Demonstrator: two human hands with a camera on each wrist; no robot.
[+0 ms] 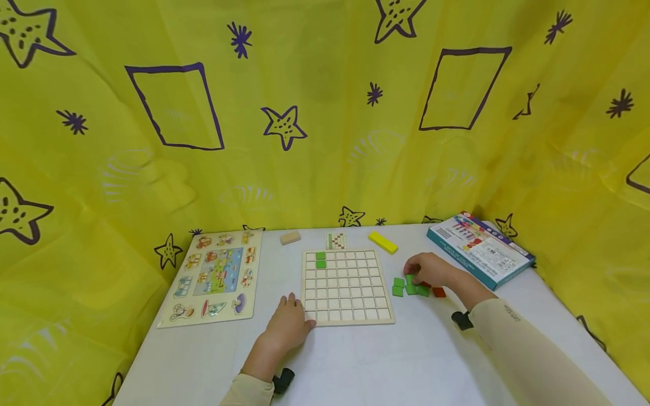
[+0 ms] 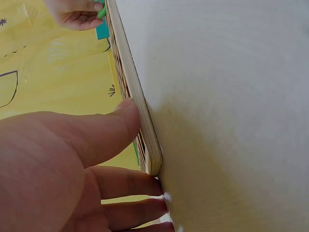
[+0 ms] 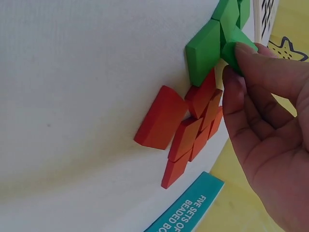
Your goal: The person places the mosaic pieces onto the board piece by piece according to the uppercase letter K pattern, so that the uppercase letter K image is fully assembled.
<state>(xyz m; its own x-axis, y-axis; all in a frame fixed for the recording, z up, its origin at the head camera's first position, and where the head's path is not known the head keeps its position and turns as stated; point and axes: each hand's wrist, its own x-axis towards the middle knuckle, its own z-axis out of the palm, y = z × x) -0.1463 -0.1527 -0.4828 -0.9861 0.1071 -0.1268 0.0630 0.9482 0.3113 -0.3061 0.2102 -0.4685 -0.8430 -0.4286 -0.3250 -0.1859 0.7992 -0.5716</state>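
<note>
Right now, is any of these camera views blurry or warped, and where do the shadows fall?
Head view: sharp, evenly lit, the backdrop bowed by a wide lens, only soft shadows under the hands. Left wrist view: the left hand fills the foreground, slightly soft, with a shadow on the table beside the grid board. Right wrist view: red blocks are crisp, with a dim shadow at the bottom.

Red tiles (image 1: 438,291): the right hand (image 1: 431,270) is covering most of them in the head view.
Pattern card (image 1: 336,241): its print is showing too small to read.
Teal box (image 3: 186,210): the right wrist picture's bottom edge is cutting its lettering short.
Grid board (image 2: 137,104): the left wrist view is showing only its edge.
</note>
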